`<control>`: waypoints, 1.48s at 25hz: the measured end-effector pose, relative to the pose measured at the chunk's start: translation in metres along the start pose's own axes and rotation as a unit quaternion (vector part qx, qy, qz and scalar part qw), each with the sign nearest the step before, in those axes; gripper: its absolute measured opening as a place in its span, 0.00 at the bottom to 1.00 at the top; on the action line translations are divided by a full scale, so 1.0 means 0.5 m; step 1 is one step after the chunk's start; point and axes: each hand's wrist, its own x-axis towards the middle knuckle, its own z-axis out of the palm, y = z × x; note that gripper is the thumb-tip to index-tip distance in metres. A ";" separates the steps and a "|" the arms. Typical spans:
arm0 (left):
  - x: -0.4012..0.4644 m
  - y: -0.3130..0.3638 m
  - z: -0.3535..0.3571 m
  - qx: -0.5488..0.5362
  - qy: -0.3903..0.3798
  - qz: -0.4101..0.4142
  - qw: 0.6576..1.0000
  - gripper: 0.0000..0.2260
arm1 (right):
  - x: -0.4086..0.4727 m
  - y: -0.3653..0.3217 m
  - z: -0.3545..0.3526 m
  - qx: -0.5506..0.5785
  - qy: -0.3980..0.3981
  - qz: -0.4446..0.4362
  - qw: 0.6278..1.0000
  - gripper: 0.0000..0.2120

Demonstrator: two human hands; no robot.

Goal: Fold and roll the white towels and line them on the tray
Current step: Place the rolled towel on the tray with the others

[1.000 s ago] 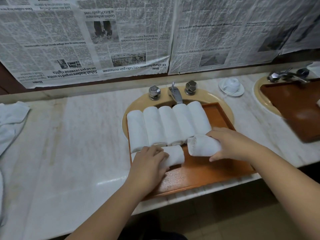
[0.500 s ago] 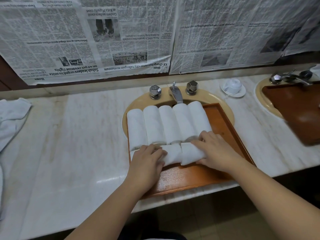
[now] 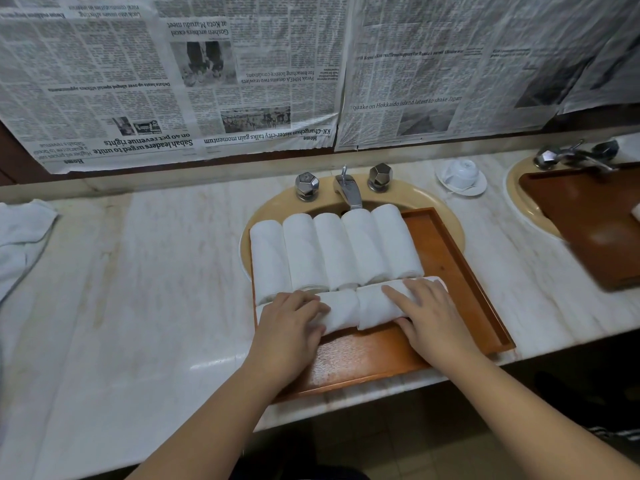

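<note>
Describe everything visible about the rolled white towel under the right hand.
The rolled white terry towel lies crosswise on the orange-brown wooden tray, in front of the row of five lengthwise white rolls. It looks soft, a short thick cylinder. Its left end butts against a second crosswise roll under the left hand. The right hand rests on its right part, fingers laid over the top and thumb against its near side.

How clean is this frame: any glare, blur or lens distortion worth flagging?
Head view: soft glare patches on the marble counter and the tray floor; wide-angle bowing curves the counter edge; the second tray at right looks smeared; the rolled towels and both hands stay sharp.
</note>
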 end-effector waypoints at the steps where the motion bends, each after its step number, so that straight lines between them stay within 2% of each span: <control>1: 0.001 -0.001 0.001 -0.002 0.000 0.002 1.000 0.13 | 0.002 0.004 0.000 0.005 -0.012 -0.003 1.000 0.28; 4: 0.000 -0.001 0.003 -0.003 0.001 0.005 1.000 0.13 | 0.008 0.013 0.002 0.002 -0.052 -0.014 0.999 0.28; 7: -0.002 -0.002 0.004 -0.006 0.003 0.003 1.000 0.13 | 0.002 0.007 0.002 -0.026 -0.046 -0.013 0.999 0.29; 10: -0.002 -0.003 0.004 -0.012 0.000 0.004 1.000 0.13 | -0.019 -0.013 -0.002 -0.056 -0.016 0.049 0.997 0.32; 14: -0.004 -0.007 0.006 -0.016 0.005 0.003 1.000 0.13 | -0.023 -0.045 -0.008 -0.035 -0.060 0.079 0.994 0.38; 18: -0.006 -0.008 0.007 -0.018 0.009 0.010 1.000 0.13 | -0.007 -0.076 -0.002 0.001 -0.057 0.117 0.991 0.41; 26: -0.011 -0.002 0.000 0.004 0.004 0.020 1.000 0.13 | -0.021 -0.078 0.008 0.013 -0.057 0.136 0.989 0.39; 33: -0.028 -0.006 0.005 0.031 0.014 0.057 0.998 0.15 | -0.042 -0.091 0.008 0.049 -0.004 0.166 0.985 0.32; 37: -0.042 -0.002 0.009 0.062 0.038 0.046 0.996 0.15 | -0.048 -0.091 0.006 0.050 0.036 0.166 0.984 0.25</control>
